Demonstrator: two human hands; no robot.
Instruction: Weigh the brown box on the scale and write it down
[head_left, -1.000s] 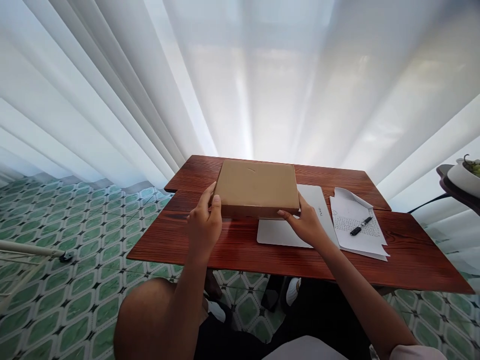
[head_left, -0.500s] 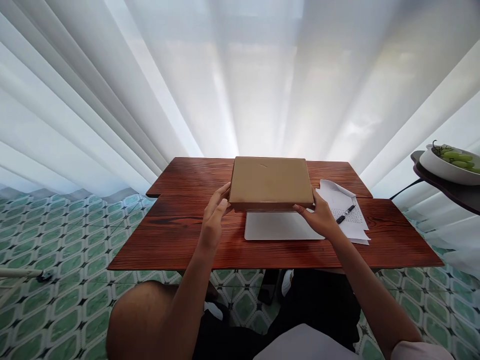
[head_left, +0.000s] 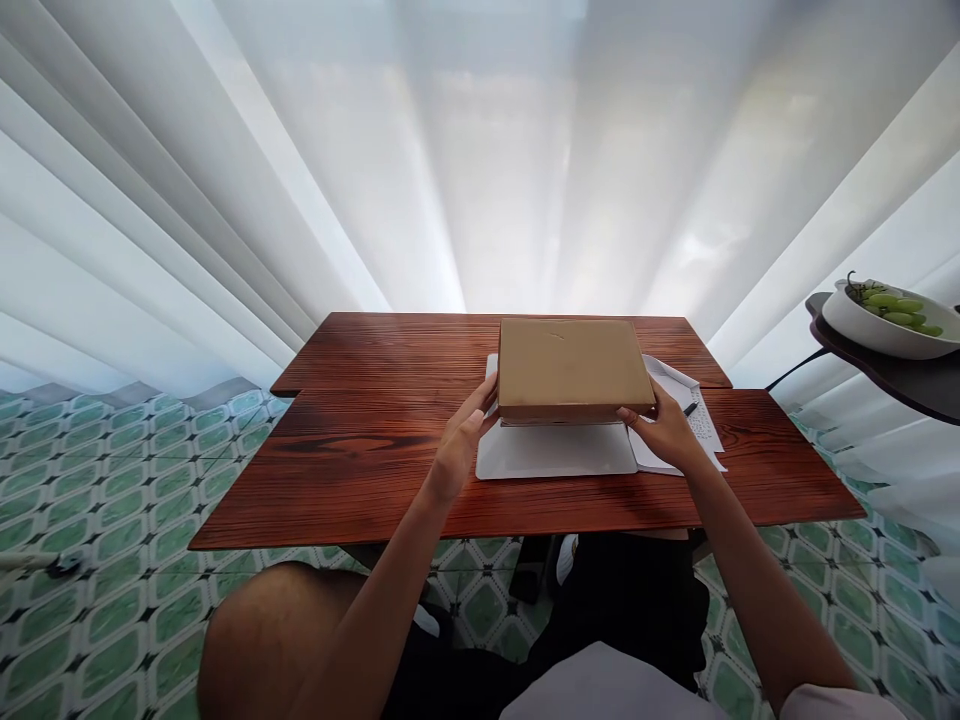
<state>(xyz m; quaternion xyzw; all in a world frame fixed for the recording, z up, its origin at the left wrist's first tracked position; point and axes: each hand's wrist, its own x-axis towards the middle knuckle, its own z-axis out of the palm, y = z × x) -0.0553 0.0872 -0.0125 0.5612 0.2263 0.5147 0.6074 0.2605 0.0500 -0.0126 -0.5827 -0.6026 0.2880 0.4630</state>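
White curtains back the wooden table [head_left: 360, 450]. Left hand [head_left: 461, 440] and right hand [head_left: 664, 430] clamp their fingers on a cardboard box [head_left: 574, 368] over a white mat [head_left: 555, 455].

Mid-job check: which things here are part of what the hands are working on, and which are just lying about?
In hand:
- cardboard box, gripped at its near corners by the left hand and right hand
- white flat pad directly beneath the box

Lying about:
- written papers with a pen, right of the box
- bowl of green grapes on the side table
- wooden table
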